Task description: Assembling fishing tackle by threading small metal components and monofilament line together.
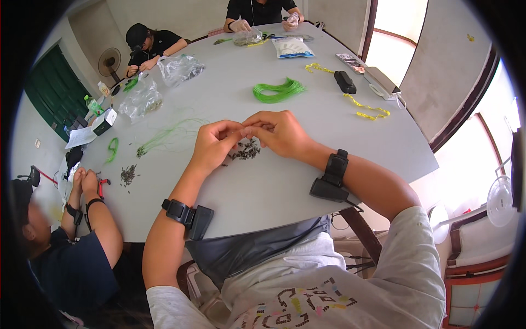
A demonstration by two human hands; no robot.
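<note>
My left hand (pixel 216 141) and my right hand (pixel 279 131) meet fingertip to fingertip over the grey table (pixel 263 192). Both are closed in a pinch, and whatever lies between the fingertips is too small to make out. Just below them, partly covered by my fingers, lies a loose pile of small dark pieces (pixel 246 151). Beyond my hands rests a bundle of bright green strands (pixel 278 91), bent into a curve. Thin loose green strands (pixel 170 136) spread out to the left of my left hand, gathered at one end with dark bits.
A second pile of dark pieces (pixel 128 175) lies at left, near a co-worker's hands (pixel 86 181) and red-handled pliers (pixel 102 187). Plastic bags (pixel 181 70), a black case (pixel 344 82) and yellow tape measures (pixel 368 108) lie farther off. Two people work across the table.
</note>
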